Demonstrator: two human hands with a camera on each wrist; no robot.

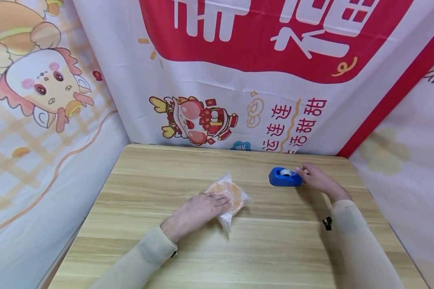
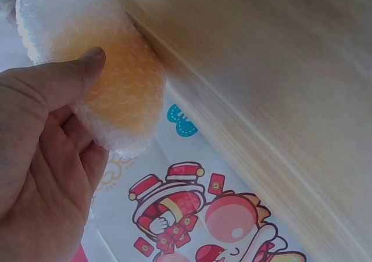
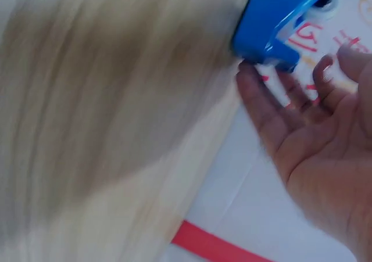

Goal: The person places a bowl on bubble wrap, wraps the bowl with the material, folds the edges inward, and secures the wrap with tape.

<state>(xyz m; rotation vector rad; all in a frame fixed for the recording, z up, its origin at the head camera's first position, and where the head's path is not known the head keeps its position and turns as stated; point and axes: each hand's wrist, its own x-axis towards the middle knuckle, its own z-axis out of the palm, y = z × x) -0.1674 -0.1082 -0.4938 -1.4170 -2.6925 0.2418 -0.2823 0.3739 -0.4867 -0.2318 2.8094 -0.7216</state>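
My left hand grips a round, flat orange thing wrapped in bubble wrap, left of the table's middle. In the left wrist view the thumb lies across the near face of the wrapped orange thing, and the fingers go behind it. A blue tape dispenser with a roll of clear tape stands farther back on the right. My right hand is at the dispenser's right end, seemingly pinching the tape's free end. Fingertips of that hand touch the dispenser's end in the right wrist view.
Both things rest on a wood-grain table. A printed cloth hangs behind the table's back edge. More printed cloth walls stand on the left and right.
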